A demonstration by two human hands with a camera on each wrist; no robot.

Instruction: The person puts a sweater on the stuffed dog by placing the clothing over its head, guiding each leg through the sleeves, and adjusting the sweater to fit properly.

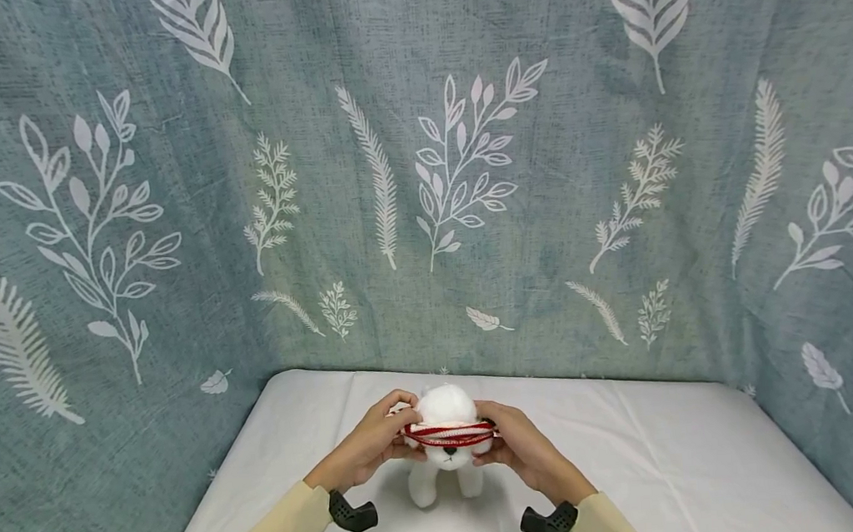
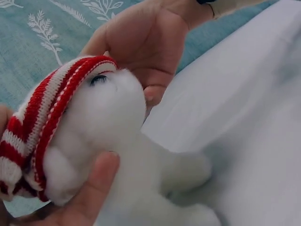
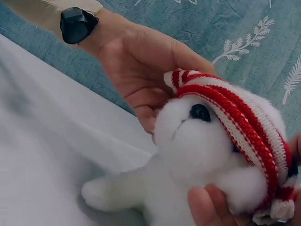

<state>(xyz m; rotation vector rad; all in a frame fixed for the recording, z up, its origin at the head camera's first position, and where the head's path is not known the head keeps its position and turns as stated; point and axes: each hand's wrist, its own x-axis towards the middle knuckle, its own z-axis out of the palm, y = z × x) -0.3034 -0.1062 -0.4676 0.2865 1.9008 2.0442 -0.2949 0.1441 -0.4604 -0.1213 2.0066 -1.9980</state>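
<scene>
A white plush dog stands on the white surface, facing me, its legs below its head. A red-and-white striped knitted piece stretches across its head; in the right wrist view it sits just above the black nose. My left hand grips the knit at one side of the head, its thumb against the white fur. On the other side my right hand holds the knit, with fingertips touching the dog's cheek. Some fingers of both hands are hidden behind the head and knit.
White cloth covers the table under the toy. Blue-green curtains with pale leaf prints stand behind and at both sides. A black band is on my left wrist, another on my right.
</scene>
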